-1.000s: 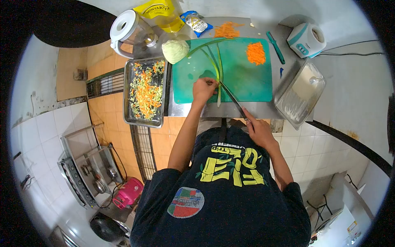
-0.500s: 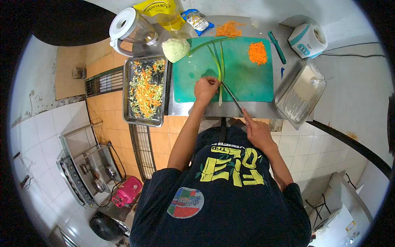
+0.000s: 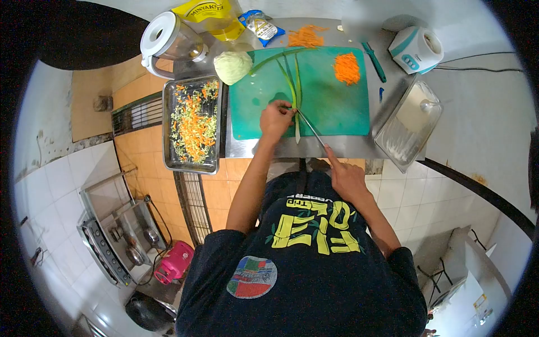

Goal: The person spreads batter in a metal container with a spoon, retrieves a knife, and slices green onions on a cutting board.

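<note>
A green cutting board (image 3: 331, 115) lies on the metal counter. On it a long green onion (image 3: 298, 73) runs up from the front edge, its pale end past that edge. My left hand (image 3: 277, 119) pinches the stalk at mid-board. In my right hand (image 3: 347, 177) is a knife (image 3: 311, 129), forefinger stretched along its top, the tip touching the stalk beside my left fingers. A cabbage piece (image 3: 233, 67) sits at the board's upper left corner. Shredded carrot (image 3: 347, 69) is piled at its upper right.
Left stands a metal tray (image 3: 165, 129) of mixed shredded vegetables. Behind are a blender jug (image 3: 171, 42), a yellow pouch (image 3: 216, 17), a blue packet (image 3: 261, 28) and more carrot (image 3: 306, 36). Right are a green peeler-like tool (image 3: 374, 62), a blender base (image 3: 416, 50) and a plastic container (image 3: 409, 126).
The whole view has shifted slightly, moving the counter items a little left. Both hands keep nearly the same grip, and the knife stays at the green onion.
</note>
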The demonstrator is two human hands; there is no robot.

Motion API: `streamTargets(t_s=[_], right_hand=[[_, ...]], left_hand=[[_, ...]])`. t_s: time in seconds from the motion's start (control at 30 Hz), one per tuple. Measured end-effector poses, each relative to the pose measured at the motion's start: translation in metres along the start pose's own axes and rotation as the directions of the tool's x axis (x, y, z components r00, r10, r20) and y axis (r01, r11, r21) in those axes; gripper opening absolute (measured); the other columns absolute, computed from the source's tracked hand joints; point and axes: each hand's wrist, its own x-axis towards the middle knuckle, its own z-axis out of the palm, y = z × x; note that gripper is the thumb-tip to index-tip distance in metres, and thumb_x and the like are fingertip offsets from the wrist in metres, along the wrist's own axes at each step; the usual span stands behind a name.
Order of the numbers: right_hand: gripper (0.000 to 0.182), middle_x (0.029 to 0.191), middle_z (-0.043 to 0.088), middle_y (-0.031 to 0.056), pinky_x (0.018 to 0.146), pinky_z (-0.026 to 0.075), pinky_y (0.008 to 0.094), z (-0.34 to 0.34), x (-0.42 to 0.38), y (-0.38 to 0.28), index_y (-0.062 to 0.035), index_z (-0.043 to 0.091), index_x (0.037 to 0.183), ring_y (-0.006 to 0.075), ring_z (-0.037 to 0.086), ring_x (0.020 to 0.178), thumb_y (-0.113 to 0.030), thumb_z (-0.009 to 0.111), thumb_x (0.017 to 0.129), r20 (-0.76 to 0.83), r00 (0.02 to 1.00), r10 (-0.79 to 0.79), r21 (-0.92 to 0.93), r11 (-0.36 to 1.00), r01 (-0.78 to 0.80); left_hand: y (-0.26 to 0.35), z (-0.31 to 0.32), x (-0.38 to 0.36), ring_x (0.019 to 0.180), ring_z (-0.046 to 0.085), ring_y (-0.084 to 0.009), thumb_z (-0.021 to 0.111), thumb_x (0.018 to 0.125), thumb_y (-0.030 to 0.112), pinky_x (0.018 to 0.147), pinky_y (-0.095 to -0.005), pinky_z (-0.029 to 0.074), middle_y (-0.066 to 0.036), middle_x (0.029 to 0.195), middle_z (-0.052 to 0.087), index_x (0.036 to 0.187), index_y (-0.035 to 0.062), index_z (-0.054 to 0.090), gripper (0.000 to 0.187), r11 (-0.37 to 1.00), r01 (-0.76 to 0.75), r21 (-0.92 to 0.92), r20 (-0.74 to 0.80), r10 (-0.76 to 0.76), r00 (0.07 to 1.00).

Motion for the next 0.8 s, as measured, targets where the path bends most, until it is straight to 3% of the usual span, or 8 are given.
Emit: streamTargets(t_s=[0.23, 0.43, 0.63, 0.73, 0.8], right_hand=[[0.069, 0.073, 0.068, 0.0166, 0.058, 0.05, 0.0502, -0.002, -0.002, -0.005, -0.0217, 0.026, 0.156, 0.038, 0.065, 0.061, -0.016, 0.054, 0.094, 0.054, 0.997, 0.048, -0.012, 0.999, -0.048], [0.073, 0.075, 0.069, 0.0179, 0.057, 0.051, 0.0517, 0.005, 0.004, -0.008, -0.0211, 0.026, 0.157, 0.0358, 0.067, 0.062, -0.013, 0.053, 0.089, 0.016, 0.999, 0.028, 0.033, 0.999, -0.029], [0.071, 0.076, 0.069, 0.0188, 0.057, 0.051, 0.0525, -0.004, 0.0, -0.009, -0.0221, 0.027, 0.156, 0.0369, 0.067, 0.063, -0.015, 0.053, 0.09, 0.088, 0.994, 0.062, 0.007, 0.998, -0.063], [0.07, 0.075, 0.069, 0.019, 0.057, 0.05, 0.0531, 0.008, 0.006, -0.007, -0.0225, 0.027, 0.156, 0.0376, 0.067, 0.063, -0.015, 0.053, 0.091, -0.036, 0.999, 0.03, 0.046, 0.999, -0.028], [0.069, 0.074, 0.069, 0.0193, 0.057, 0.05, 0.0532, 0.0, 0.002, -0.008, -0.0221, 0.028, 0.156, 0.0376, 0.067, 0.063, -0.015, 0.052, 0.092, 0.062, 0.996, 0.07, 0.03, 0.997, -0.072]], left_hand=[[-0.002, 0.0, 0.003, 0.063, 0.073, -0.017, 0.08, 0.081, 0.021, 0.056, -0.0293, 0.054, -0.008, 0.081, 0.075, 0.102, 0.0046, 0.07, 0.029, 1.0, 0.003, -0.017, 0.01, -0.003, 1.0], [-0.013, 0.002, 0.011, 0.063, 0.073, -0.0186, 0.08, 0.08, 0.018, 0.054, -0.0284, 0.053, -0.009, 0.08, 0.074, 0.103, 0.0019, 0.068, 0.03, 0.993, 0.003, -0.117, 0.05, 0.003, 0.999], [-0.004, -0.003, 0.005, 0.062, 0.073, -0.0197, 0.08, 0.08, 0.015, 0.054, -0.0292, 0.054, -0.01, 0.078, 0.072, 0.101, -0.0014, 0.067, 0.03, 0.992, 0.02, -0.125, 0.044, -0.015, 0.999], [0.0, -0.002, 0.002, 0.062, 0.073, -0.0195, 0.08, 0.08, 0.013, 0.053, -0.0291, 0.054, -0.01, 0.078, 0.072, 0.101, -0.0029, 0.067, 0.03, 0.982, 0.045, -0.181, 0.058, -0.035, 0.998], [-0.006, -0.002, 0.006, 0.062, 0.072, -0.0194, 0.08, 0.081, 0.013, 0.052, -0.0291, 0.055, -0.01, 0.078, 0.072, 0.101, -0.0032, 0.067, 0.029, 0.98, 0.019, -0.197, 0.064, -0.007, 0.998]])
